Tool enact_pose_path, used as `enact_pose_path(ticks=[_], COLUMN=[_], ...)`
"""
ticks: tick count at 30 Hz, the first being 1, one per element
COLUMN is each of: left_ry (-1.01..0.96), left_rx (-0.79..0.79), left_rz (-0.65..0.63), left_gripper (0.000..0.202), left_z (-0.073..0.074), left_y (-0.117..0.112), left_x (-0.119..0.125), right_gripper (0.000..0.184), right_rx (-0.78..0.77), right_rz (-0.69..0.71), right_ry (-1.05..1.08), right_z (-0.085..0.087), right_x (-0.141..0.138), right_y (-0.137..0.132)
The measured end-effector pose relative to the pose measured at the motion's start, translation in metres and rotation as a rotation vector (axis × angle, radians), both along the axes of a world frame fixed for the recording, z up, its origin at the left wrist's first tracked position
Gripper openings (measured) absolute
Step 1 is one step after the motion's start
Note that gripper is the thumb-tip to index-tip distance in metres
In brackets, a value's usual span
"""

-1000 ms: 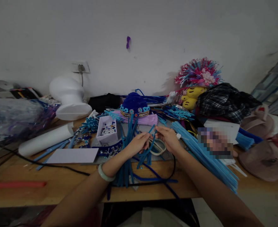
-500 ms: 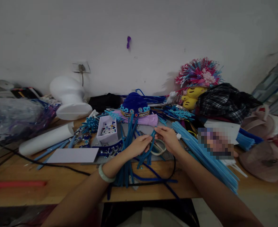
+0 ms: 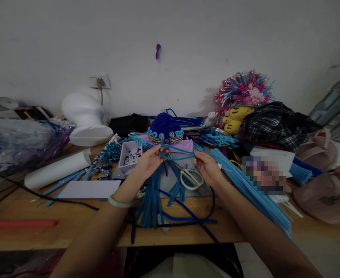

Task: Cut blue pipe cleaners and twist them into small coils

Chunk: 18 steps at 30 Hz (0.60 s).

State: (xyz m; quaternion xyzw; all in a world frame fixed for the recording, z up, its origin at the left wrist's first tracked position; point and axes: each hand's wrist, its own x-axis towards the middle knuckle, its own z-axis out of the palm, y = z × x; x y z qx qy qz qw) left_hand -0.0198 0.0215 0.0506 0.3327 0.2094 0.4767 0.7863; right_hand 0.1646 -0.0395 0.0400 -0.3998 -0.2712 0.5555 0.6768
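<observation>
Between my two hands a blue pipe cleaner (image 3: pixel 177 157) is bent into a long narrow loop. My left hand (image 3: pixel 151 159) pinches its left end, and my right hand (image 3: pixel 207 166) pinches the right end. Just behind the loop stands a dark blue beaded headpiece (image 3: pixel 166 129) on a lilac bundle (image 3: pixel 184 146). Below my hands lie cut blue pipe cleaners (image 3: pixel 151 204) and white-handled scissors (image 3: pixel 191 179). Beside my left hand is a white box (image 3: pixel 125 166) of beads, partly covered by that hand.
A thick bundle of light blue pipe cleaners (image 3: pixel 253 193) lies to the right. On the left are a white foam head (image 3: pixel 84 116), a paper roll (image 3: pixel 58 168) and a white card (image 3: pixel 90 189). A black cable (image 3: pixel 56 199) crosses the wooden table (image 3: pixel 100 227).
My hands have moved apart, the left one shifting left and up, the right slightly right. The pipe cleaner is now spread into a loop between them, and the scissors show more fully.
</observation>
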Motion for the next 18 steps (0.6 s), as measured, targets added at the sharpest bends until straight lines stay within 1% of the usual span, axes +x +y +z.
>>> enact_pose_path(ticks=[3,6,9,11,14,18], left_ry=[-0.144,-0.22,-0.223,-0.2,-0.153,-0.135], left_rx=[-0.035,0.022,0.096,0.105,0.051,-0.04], left_rz=[0.001,0.031,0.064,0.107,0.171,0.178], left_gripper=[0.01,0.011,0.014,0.013,0.008,0.007], left_z=[0.001,0.0,0.0,0.0,0.001,0.0], left_y=[0.003,0.003,0.002,0.001,0.001,0.001], left_x=[-0.003,-0.003,-0.001,0.001,0.003,0.002], right_gripper=[0.012,0.013,0.013,0.013,0.014,0.017], right_rx=[-0.01,-0.028,-0.063,-0.096,-0.148,-0.205], right_rz=[0.079,0.167,0.245,0.306,0.383,0.444], right_ry=[-0.051,-0.081,-0.138,-0.183,-0.218,-0.248], right_z=[-0.003,-0.005,-0.007,-0.009,-0.011,-0.014], right_x=[-0.006,-0.014,-0.022,-0.028,-0.034,-0.037], right_y=[-0.004,-0.009,-0.013,-0.016,-0.019,-0.021])
